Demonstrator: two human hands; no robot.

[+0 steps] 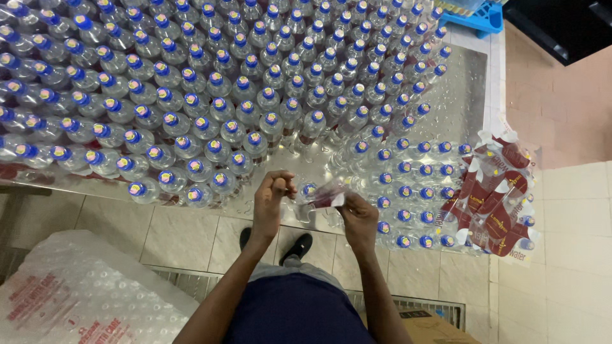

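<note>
Left hand (271,197) pinching one end of a small clear sleeve with a dark red band (322,196), fingers closed on it; right hand (358,216) gripping the other end, thumb and forefinger shut on the film; sleeve stretched between the two hands, just above a blue-capped bottle (308,190) at the near edge of the wet steel table (459,95). Beyond both hands, rows upon rows of clear bottles with blue caps (210,95), packed close and touching; to the right of the right hand, a wrapped pack of bottles in red and white film (494,197), near but apart. Below the left hand, off the table, a bag of bubble wrap (83,299) on the tiled floor; black shoes (296,245) between the arms. Best done, by the look of it, with both pinches kept light and even, sleeve held open and square over the cap, slid straight down without twisting; wet plastic likely slippery, so a firm fingertip hold advisable.
</note>
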